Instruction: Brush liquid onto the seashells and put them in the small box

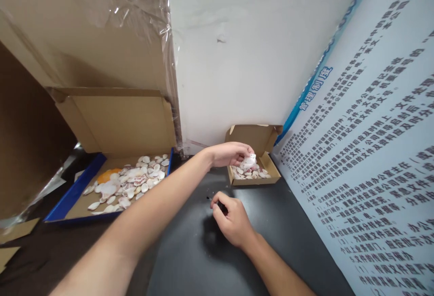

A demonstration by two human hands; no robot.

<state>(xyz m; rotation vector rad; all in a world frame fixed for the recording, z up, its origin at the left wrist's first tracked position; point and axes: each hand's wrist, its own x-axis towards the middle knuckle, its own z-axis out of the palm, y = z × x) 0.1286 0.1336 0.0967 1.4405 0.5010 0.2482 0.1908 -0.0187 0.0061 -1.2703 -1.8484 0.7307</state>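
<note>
My left hand [233,154] reaches across to the small cardboard box [246,181] and pinches a white seashell [249,162] over it. Under that shell, more pale seashells [259,174] lie in the box. Nearer to me, my right hand [232,218] is curled just above the black table [267,228], thumb and forefinger together. A tiny dark tip [208,198] shows by those fingertips; what it belongs to I cannot make out.
On the left lies a larger open box [54,207] with blue sides, holding many seashells [135,180] and an orange piece [107,175]. Tall plastic-wrapped cardboard [84,29] rises behind it. A white wall [233,74] and a printed board [366,160] bound the back and right.
</note>
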